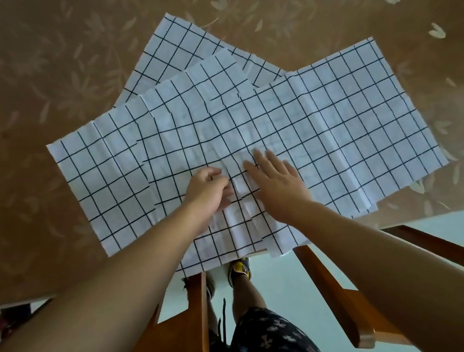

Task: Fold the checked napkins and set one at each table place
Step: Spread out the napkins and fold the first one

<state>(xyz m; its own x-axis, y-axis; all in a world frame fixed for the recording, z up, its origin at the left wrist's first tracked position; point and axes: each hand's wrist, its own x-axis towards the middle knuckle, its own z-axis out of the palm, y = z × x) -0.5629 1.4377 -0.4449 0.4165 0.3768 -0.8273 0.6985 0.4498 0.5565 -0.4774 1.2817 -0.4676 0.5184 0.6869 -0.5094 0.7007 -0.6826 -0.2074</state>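
Centre of the frame: checked napkins (337, 131) fanned out unfolded and overlapping on the brown leaf-patterned tablecloth (31, 69), nearest edges hanging over the table's lower rim. Just below centre, left hand (207, 192) with fingers curled, pinching a raised crease of the topmost one. Right hand (278, 184) just beside it, fingers straight and spread, pressed flat on the same cloth.

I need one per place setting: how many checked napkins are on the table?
4 visible: back napkin, left napkin, middle napkin pinched by the left hand, right napkin under the right hand. Overlaps may hide more.
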